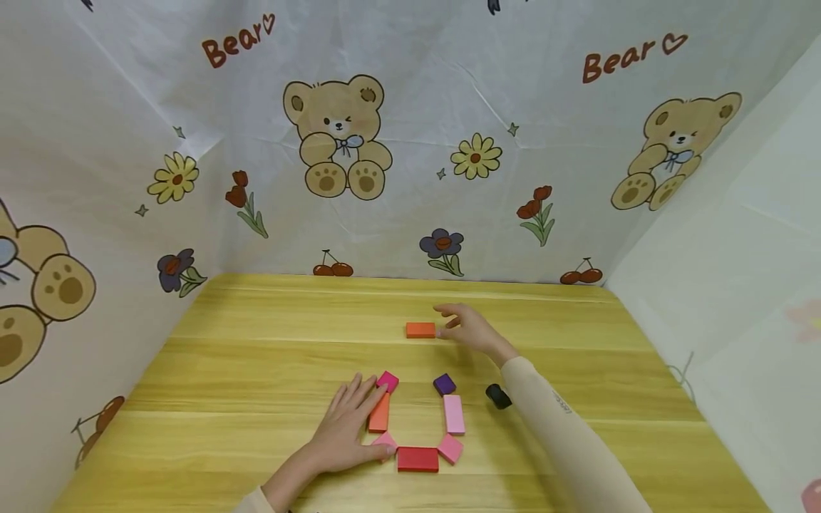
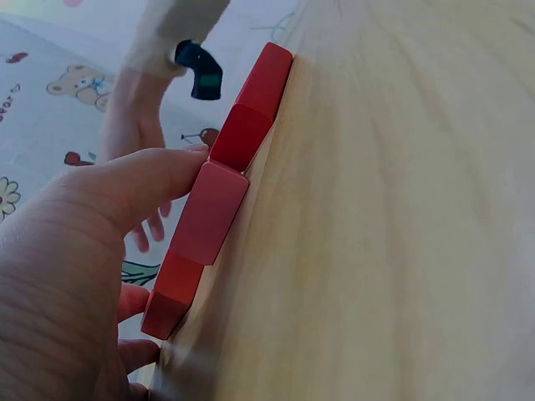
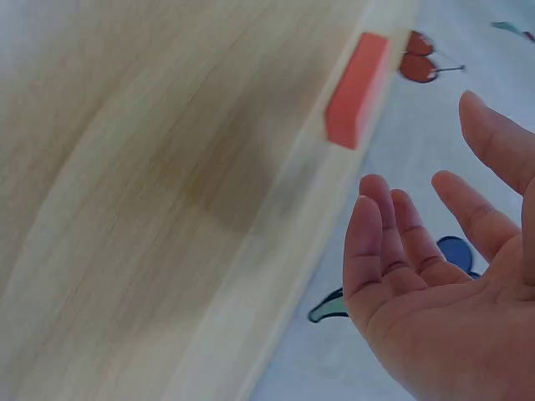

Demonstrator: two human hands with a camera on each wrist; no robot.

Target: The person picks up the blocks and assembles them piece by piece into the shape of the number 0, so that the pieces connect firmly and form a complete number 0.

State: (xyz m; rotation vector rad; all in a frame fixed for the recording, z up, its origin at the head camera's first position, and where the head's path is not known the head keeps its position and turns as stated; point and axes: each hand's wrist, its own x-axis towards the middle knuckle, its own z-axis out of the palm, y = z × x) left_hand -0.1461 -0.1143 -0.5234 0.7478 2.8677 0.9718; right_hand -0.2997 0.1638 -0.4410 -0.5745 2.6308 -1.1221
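My left hand [image 1: 345, 429] lies spread along the left side of a U of coloured blocks, its thumb on a pink block [image 1: 384, 442] at the lower left corner. Its fingers reach beside an orange block [image 1: 379, 414] and a magenta block [image 1: 388, 382]. Farther back, my right hand [image 1: 471, 329] hovers with loosely bent fingers beside a separate orange block [image 1: 420, 330]. In the right wrist view that orange block [image 3: 357, 92] is apart from the fingers, and nothing is in the palm.
A red block [image 1: 417, 459] forms the U's base. On its right side are a pink corner block [image 1: 451, 449], a light pink block [image 1: 454, 415] and a purple block [image 1: 445, 385]. A black device [image 1: 497, 396] shows beside the right sleeve. Bear-printed cloth [image 1: 398, 214] backs the wooden table [image 1: 269, 356].
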